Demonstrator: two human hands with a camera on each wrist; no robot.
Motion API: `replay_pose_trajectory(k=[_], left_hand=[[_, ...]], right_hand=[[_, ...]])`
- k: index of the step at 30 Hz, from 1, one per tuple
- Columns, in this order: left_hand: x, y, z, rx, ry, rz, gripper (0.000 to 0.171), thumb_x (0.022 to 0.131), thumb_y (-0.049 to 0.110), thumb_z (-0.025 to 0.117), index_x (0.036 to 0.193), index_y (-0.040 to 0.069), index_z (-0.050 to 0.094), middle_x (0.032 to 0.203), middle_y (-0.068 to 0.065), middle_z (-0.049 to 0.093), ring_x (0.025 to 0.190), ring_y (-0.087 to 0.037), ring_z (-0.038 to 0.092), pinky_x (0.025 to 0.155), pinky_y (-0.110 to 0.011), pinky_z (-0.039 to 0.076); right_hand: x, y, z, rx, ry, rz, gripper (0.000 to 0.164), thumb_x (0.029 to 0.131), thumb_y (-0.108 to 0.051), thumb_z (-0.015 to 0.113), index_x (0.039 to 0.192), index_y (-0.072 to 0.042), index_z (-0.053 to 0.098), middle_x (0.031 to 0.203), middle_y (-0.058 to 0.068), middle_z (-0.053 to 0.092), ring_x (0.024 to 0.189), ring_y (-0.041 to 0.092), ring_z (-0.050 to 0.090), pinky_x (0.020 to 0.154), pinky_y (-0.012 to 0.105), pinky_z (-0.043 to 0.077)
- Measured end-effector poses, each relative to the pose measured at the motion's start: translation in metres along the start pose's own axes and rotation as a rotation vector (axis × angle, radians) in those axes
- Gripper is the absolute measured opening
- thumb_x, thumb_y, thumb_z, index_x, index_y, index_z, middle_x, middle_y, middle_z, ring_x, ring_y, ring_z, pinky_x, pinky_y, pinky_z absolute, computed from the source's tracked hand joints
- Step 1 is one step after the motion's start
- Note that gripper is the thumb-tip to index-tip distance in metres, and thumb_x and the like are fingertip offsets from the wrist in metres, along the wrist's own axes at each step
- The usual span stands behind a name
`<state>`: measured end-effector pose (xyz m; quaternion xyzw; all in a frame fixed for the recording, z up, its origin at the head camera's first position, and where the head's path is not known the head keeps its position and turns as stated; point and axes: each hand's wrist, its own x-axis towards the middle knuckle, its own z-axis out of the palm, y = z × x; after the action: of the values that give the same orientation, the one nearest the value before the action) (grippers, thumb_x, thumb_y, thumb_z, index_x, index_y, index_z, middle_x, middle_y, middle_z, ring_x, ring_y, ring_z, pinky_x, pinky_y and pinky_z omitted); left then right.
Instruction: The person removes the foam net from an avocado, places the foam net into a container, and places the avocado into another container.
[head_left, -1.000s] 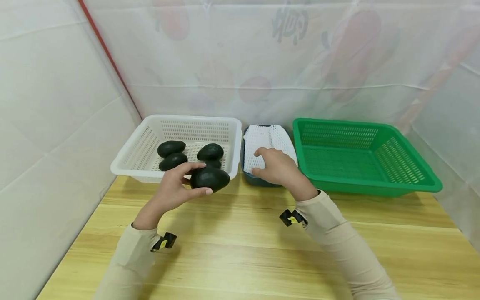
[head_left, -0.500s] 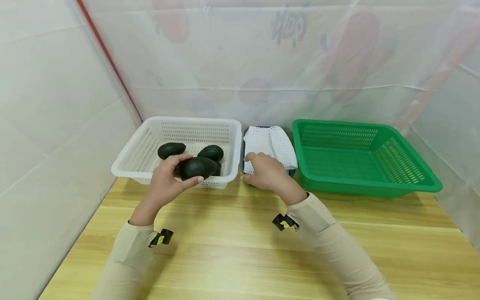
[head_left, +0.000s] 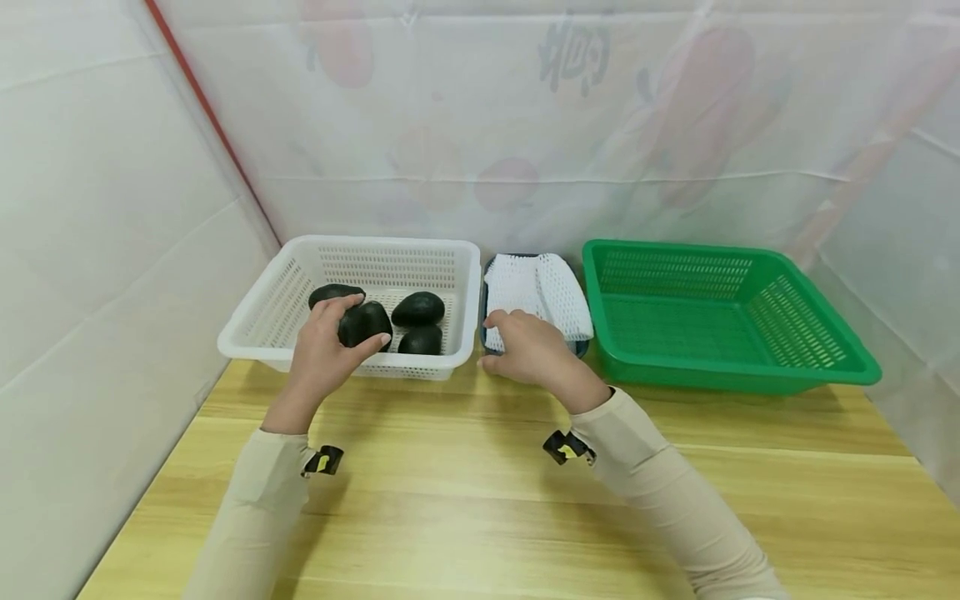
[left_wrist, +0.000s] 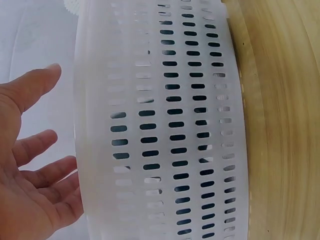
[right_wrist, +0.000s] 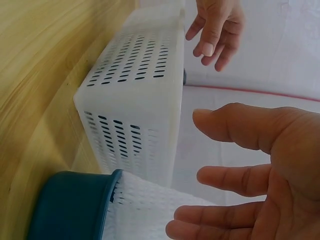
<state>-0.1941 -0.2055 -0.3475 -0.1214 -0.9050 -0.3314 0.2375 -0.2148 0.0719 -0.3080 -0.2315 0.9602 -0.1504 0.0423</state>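
Several dark green avocados (head_left: 418, 309) lie in the white basket (head_left: 442, 362) at the left. My left hand (head_left: 324, 343) is over the basket's front rim, its thumb and fingers around one avocado (head_left: 367, 323) in the head view. In the left wrist view the fingers (left_wrist: 37, 150) are spread with nothing between them. My right hand (head_left: 534, 350), fingers apart and holding nothing, hovers at the front of white foam netting (head_left: 513, 279). This netting lies in a small teal-blue container (right_wrist: 70, 205).
A green basket (head_left: 738, 371) with nothing in it stands on the right. All the containers line the back of the wooden table (head_left: 450, 500), close to a white sheet wall (head_left: 450, 100). Another white sheet rises at the left (head_left: 90, 250).
My left hand has lowered the avocado it gripped into the white basket, moving left, and let go of it. My right hand has shifted slightly left and toward me.
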Motion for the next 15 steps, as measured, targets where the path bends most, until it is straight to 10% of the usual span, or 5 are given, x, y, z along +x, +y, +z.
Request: replay_pose_trajectory(k=[8, 15], left_hand=[[-0.002, 0.001, 0.002, -0.006, -0.029, 0.006, 0.059, 0.076, 0.02, 0.078, 0.124, -0.005, 0.052, 0.124, -0.022, 0.049, 0.115, -0.038, 0.043, 0.092, -0.052, 0.036], [-0.009, 0.015, 0.006, 0.025, -0.129, 0.068, 0.053, 0.084, 0.027, 0.07, 0.126, -0.002, 0.053, 0.128, -0.022, 0.048, 0.12, -0.037, 0.041, 0.094, -0.054, 0.034]], right_hand=[[-0.002, 0.005, 0.0, 0.021, 0.01, 0.013, 0.054, 0.083, -0.033, 0.07, 0.127, -0.008, 0.053, 0.115, 0.011, 0.059, 0.096, 0.024, 0.055, 0.073, 0.04, 0.047], [-0.028, 0.034, -0.003, 0.085, 0.194, -0.122, 0.043, 0.087, -0.025, 0.066, 0.123, -0.003, 0.056, 0.118, 0.015, 0.058, 0.105, 0.03, 0.054, 0.083, 0.045, 0.045]])
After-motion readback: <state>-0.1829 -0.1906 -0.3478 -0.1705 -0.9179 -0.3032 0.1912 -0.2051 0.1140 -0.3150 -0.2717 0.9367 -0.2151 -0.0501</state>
